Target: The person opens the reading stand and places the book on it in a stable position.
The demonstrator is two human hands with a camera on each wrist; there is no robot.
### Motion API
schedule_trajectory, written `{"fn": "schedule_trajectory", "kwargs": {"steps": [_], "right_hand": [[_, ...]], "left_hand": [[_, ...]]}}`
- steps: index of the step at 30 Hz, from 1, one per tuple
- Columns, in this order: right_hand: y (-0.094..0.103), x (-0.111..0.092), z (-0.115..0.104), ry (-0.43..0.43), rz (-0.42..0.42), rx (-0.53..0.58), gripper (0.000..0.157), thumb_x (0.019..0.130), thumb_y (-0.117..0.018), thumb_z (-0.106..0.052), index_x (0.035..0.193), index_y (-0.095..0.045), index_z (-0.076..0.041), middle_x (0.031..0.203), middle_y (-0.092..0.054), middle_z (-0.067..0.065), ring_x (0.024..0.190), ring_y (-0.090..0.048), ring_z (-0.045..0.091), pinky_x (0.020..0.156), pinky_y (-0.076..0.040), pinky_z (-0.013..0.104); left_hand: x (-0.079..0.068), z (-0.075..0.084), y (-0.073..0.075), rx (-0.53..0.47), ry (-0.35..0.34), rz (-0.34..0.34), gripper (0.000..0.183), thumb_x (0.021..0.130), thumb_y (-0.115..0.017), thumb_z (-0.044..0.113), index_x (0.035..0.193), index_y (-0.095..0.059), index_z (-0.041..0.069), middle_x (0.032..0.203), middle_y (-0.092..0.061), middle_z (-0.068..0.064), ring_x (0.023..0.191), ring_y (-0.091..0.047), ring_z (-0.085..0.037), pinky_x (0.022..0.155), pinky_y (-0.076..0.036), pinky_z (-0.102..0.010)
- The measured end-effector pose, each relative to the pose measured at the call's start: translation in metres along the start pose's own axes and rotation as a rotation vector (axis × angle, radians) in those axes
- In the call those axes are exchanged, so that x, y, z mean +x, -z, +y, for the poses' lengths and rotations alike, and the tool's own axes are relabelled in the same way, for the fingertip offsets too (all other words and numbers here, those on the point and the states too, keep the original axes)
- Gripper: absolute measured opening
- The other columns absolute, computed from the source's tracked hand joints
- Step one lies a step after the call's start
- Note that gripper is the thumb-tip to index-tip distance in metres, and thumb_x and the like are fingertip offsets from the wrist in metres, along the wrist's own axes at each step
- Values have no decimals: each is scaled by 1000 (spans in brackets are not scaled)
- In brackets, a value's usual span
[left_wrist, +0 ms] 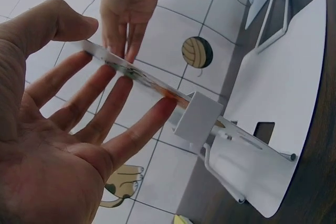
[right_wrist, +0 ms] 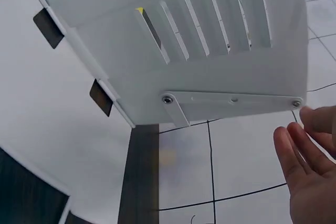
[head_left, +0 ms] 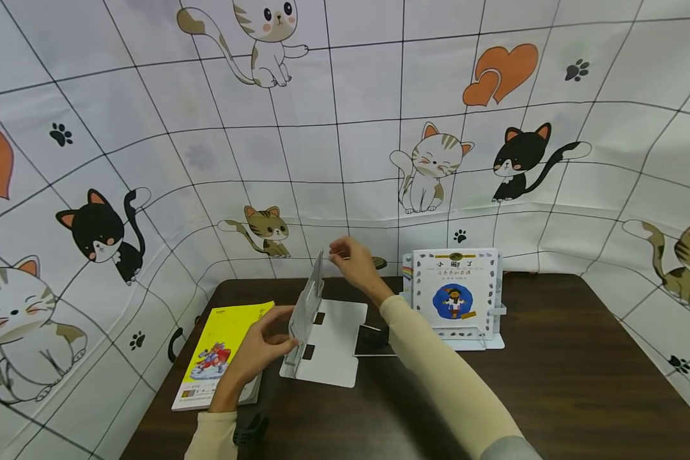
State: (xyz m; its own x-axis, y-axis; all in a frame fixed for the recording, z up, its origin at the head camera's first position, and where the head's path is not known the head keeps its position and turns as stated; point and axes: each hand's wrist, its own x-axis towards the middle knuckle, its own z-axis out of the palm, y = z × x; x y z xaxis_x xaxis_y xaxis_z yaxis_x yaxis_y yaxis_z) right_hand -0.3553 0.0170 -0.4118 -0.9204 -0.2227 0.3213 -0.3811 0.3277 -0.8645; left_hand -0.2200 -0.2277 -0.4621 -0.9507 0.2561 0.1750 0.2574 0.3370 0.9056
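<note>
A white metal book stand stands near the middle of the table with its slotted back panel raised from a flat base. Its base has two rectangular holes by the hinge. In the left wrist view the panel appears nearly edge-on, with green and orange print along a strip beside a white clip. My left hand is at the panel's left side, fingers spread and fingertips touching it. My right hand is at the far upper corner, thumb close to the end of a hinged metal arm, fingers loosely extended.
A yellow-covered book lies left of the stand. At the right, another white stand holds a white book with a blue circle. A dark flat item lies between the stands. A cat-print cloth hangs behind the table.
</note>
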Motion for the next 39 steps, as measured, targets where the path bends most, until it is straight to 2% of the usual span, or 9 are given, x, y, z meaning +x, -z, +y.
{"fn": "schedule_trajectory", "kwargs": {"steps": [5, 8, 15, 18, 23, 26, 29, 35, 39], "right_hand": [[-4, 3, 2, -20, -115, 26, 41, 109, -59, -9, 149, -55, -1, 146, -64, 21, 137, -62, 38, 114, -52, 49], [-5, 2, 3, -30, -127, 62, 38, 111, -54, -7, 148, -56, -1, 146, -64, 21, 138, -61, 39, 116, -50, 51], [-6, 0, 7, -67, -28, 100, 24, 110, -55, -7, 132, -64, -3, 134, -68, 20, 130, -68, 37, 110, -56, 46], [-5, 1, 10, -63, -6, 104, 23, 109, -57, -7, 130, -65, -2, 132, -69, 20, 128, -69, 37, 107, -57, 42], [-5, 0, 13, -64, 48, 46, 21, 108, -59, -8, 127, -67, -3, 130, -71, 19, 124, -71, 35, 104, -59, 41], [-1, -3, 14, -55, 97, 0, 19, 108, -59, -8, 125, -68, -3, 126, -73, 19, 120, -73, 34, 102, -60, 42], [3, -6, 15, -32, 137, -51, 17, 108, -60, -8, 122, -68, -3, 120, -76, 18, 115, -75, 32, 99, -61, 42], [14, -14, 17, -20, 178, -176, 18, 107, -63, -13, 121, -70, -4, 116, -79, 16, 109, -76, 29, 93, -62, 44], [21, -19, 18, -4, 201, -226, 18, 106, -64, -10, 121, -70, -1, 115, -79, 16, 105, -77, 29, 89, -63, 43]], "left_hand": [[-2, 1, 1, -10, 4, 25, 56, 91, -81, 7, 144, -65, 15, 142, -61, -17, 119, -70, -39, 98, -62, -38], [-3, 1, 1, 16, -2, 52, 47, 91, -83, 10, 136, -72, 13, 134, -66, -13, 116, -68, -34, 98, -62, -39], [-5, -3, 4, 87, 27, 120, 27, 91, -84, 13, 118, -82, 12, 125, -76, -7, 122, -64, -34, 114, -47, -43], [-6, -3, 7, 94, 43, 136, 25, 92, -83, 13, 117, -83, 10, 123, -77, -8, 119, -66, -27, 111, -50, -38], [-7, -4, 10, 78, 22, 159, 21, 95, -80, 13, 115, -83, 8, 120, -75, -9, 115, -63, -20, 105, -53, -34], [-5, -6, 10, 35, 26, 184, 21, 97, -78, 12, 116, -82, 5, 118, -74, -12, 109, -64, -22, 98, -57, -29], [-2, -11, 11, -2, 73, 224, 22, 99, -77, 15, 118, -81, 5, 119, -75, -14, 102, -69, -23, 90, -58, -24], [8, -18, 16, -6, 145, 284, 33, 104, -72, 26, 130, -76, 6, 127, -76, -16, 106, -77, -31, 93, -59, -24], [19, -22, 20, -16, 151, 297, 36, 105, -70, 29, 132, -75, 7, 128, -76, -14, 110, -77, -29, 94, -59, -22]]}}
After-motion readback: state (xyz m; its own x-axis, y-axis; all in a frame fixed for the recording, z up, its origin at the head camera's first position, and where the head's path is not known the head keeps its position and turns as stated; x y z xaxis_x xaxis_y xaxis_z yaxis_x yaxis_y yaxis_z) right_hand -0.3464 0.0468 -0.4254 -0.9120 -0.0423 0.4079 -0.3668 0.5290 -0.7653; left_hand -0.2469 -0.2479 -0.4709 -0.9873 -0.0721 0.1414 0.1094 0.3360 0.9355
